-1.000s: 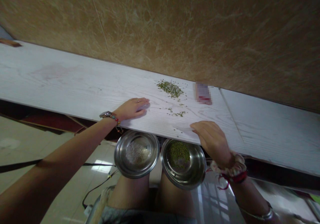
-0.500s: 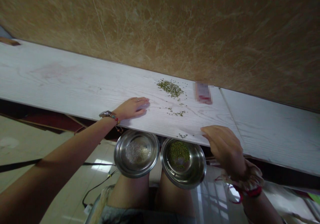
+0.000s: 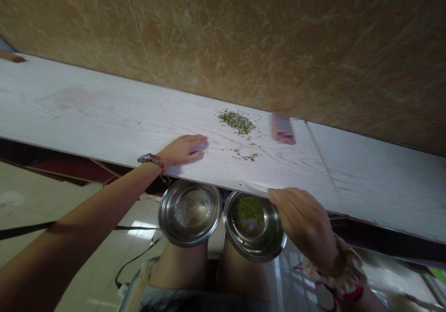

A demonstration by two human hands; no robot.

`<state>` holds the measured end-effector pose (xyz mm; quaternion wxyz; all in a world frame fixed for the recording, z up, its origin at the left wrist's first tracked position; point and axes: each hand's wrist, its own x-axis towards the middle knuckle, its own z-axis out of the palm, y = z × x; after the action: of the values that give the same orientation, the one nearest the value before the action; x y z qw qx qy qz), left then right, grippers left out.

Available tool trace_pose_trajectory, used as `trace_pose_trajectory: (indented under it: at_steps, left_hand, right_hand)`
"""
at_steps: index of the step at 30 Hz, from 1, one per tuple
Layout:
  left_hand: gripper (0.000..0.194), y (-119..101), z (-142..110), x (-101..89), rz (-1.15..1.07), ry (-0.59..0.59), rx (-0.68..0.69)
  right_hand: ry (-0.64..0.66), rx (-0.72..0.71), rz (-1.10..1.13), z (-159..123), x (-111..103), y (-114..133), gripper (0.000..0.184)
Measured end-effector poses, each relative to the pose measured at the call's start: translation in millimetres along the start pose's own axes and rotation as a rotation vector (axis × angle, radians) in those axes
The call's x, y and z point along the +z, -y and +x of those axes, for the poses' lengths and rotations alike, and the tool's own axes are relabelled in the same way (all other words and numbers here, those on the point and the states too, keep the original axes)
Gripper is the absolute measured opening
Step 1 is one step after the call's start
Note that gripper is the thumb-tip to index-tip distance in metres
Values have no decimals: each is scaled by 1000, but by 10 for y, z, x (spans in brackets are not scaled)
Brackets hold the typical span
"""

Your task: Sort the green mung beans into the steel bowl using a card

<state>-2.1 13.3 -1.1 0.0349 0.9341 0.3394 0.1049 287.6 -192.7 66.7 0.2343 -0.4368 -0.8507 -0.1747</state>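
Observation:
My left hand (image 3: 184,149) lies flat on the white wood-grain board (image 3: 114,116), fingers stretched out. A pale patch shows between its thumb and fingers; I cannot tell what it is. At the board's front edge, my right hand (image 3: 303,214) pinches a thin, pale, see-through strip (image 3: 256,189). Just below the strip is a steel bowl (image 3: 273,247) holding green mung beans (image 3: 249,212). Left of it, a second steel bowl (image 3: 190,242) has small whitish grains (image 3: 190,212) in it. On the board lies a pile of green beans mixed with white grains (image 3: 237,122), with a few scattered beans (image 3: 245,155) nearer me.
A blurred-out flat object (image 3: 284,128) lies on the board near the brown marbled wall (image 3: 223,37). Both bowls rest around my knees, below the board's edge. A cable (image 3: 134,258) runs across the tiled floor at lower left.
My right hand moved right, then back left and down to the edge with the strip. The few loose beans near the edge have mostly gone from the board. My left hand stays in place.

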Motion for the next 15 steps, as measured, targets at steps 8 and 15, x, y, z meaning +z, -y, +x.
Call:
trace_pose_trajectory:
  at_steps: [8, 15]
  left_hand:
    - [42, 25, 4, 24, 2, -16, 14]
    - [44, 4, 4, 7, 8, -4, 18]
  right_hand:
    - [-50, -1, 94, 87, -120, 82, 17]
    - [-127, 3, 24, 171, 63, -97, 19]
